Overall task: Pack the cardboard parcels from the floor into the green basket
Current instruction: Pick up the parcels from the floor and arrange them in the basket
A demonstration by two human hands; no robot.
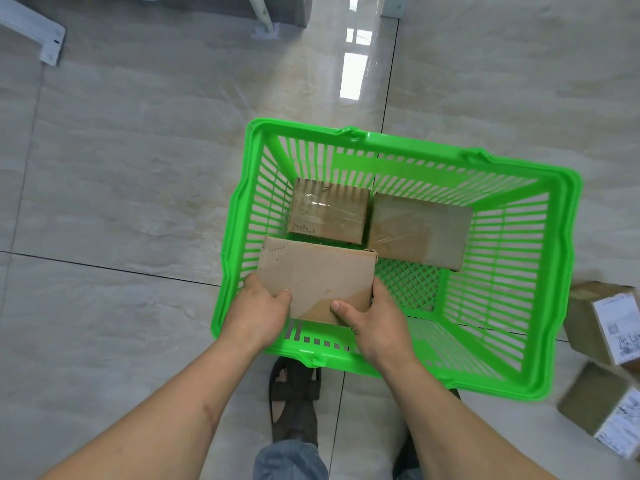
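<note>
Both hands grip one flat parcel over the near-left part of the green basket.

I see the left hand (258, 308) with thumb pressed on top of the held parcel (317, 280), fingers curled under its left edge; the right hand (372, 318) clamps the right corner likewise. Beyond it, two parcels lie side by side on the green basket (561, 271) bottom: a small one (327, 211) and a wider one (419, 230), touching. Two labelled parcels (606, 323) remain on the tile floor (121, 185), right of the basket.

Bright green slatted basket (564, 271); plain brown cardboard parcels (317, 282); beige, faintly veined floor (121, 185) tiles; black sandal (294, 403).
</note>
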